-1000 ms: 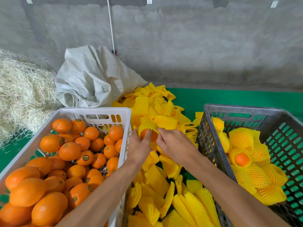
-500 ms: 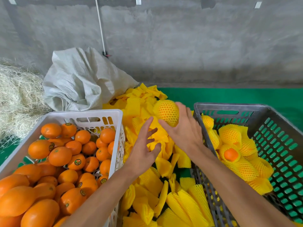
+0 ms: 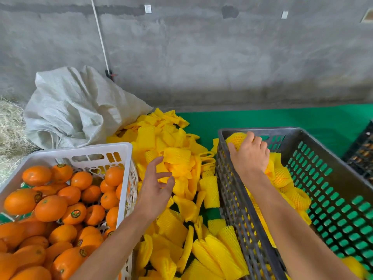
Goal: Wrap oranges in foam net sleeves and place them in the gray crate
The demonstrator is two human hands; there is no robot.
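Observation:
My right hand [image 3: 250, 156] grips a wrapped orange [image 3: 236, 139] in a yellow foam net, inside the far left corner of the gray crate [image 3: 228, 188]. Several other wrapped oranges [image 3: 282, 175] lie in that crate, partly hidden by my forearm. My left hand [image 3: 156, 186] hovers with fingers spread and relaxed over the pile of loose yellow foam net sleeves [image 3: 177, 158], its fingertips at the sleeves; it holds nothing. Bare oranges [image 3: 50, 208] fill the white crate [image 3: 84, 152] at the left.
A crumpled white woven sack [image 3: 76, 106] lies behind the white crate, with straw [image 3: 10, 130] at the far left. A concrete wall stands behind. Green matting [image 3: 262, 118] covers the floor. A black crate [image 3: 361, 150] edges in at the right.
My right hand has carried the wrapped orange rightward from above the sleeve pile into the gray crate. My left hand let go of it and now hangs over the sleeves.

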